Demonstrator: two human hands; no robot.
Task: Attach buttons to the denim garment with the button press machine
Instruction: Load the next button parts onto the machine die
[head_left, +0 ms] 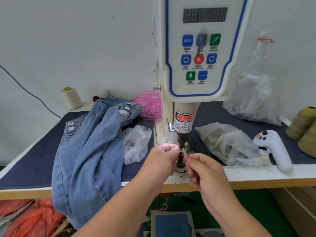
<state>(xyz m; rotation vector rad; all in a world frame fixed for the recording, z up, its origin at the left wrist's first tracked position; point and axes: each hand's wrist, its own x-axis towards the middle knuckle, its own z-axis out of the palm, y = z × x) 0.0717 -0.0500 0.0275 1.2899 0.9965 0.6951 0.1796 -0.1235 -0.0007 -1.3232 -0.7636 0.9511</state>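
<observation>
Your left hand (163,155) pinches at the upper die (180,142), fingers curled. Your right hand (203,171), fingers curled, pinches near the lower die (180,159); what either grips, I cannot tell.

White wall (77,40) behind a dark-topped worktable (30,168), green floor (253,202).

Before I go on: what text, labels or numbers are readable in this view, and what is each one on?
"MENU": blue button on the machine's control panel.
"WARNING": red label on the press head, last letters cut off.
"TAKE CARE OF YOUR FINGER": white label just below it.
Digital display: unlit, no number showing.
Captions under the other panel buttons: too small and blurred to read.
</observation>
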